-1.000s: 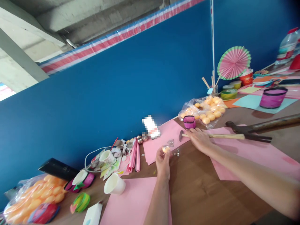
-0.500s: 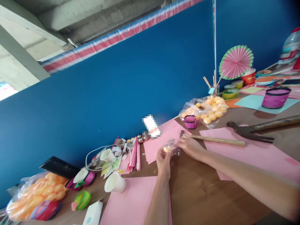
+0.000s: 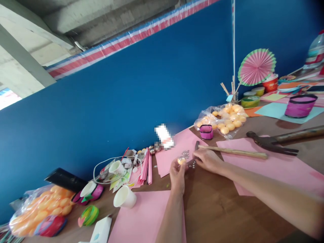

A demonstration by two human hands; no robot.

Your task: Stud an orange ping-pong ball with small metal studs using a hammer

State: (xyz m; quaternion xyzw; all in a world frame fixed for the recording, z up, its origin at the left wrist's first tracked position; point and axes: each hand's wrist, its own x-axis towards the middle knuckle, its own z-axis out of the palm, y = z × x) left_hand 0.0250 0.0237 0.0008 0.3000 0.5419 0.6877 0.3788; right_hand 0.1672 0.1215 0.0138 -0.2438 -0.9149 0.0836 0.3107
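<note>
My left hand (image 3: 178, 174) pinches a small orange-yellow ball (image 3: 181, 161) with a silvery patch on its upper side. To its right, low over the brown table, is my right hand (image 3: 207, 160), its fingers drawn together. What those fingertips hold, if anything, is too small to make out. Just beyond the ball lies a cluster of small silvery pieces (image 3: 185, 154) on a pink sheet (image 3: 167, 161). Several more shiny bits (image 3: 194, 164) sit on the wood between my hands. A small hammer (image 3: 235, 152) with a wooden handle rests right behind my right hand.
A claw hammer (image 3: 274, 141) lies at the right on another pink sheet (image 3: 249, 179). Bags of orange balls (image 3: 229, 121) stand at the back and far left. A white paper cup (image 3: 125, 197) is left of my left arm. A blue partition (image 3: 126, 94) rises behind the table.
My right hand has shifted slightly to the right and down, away from the silvery cluster. My left hand still holds the ball, almost unmoved.
</note>
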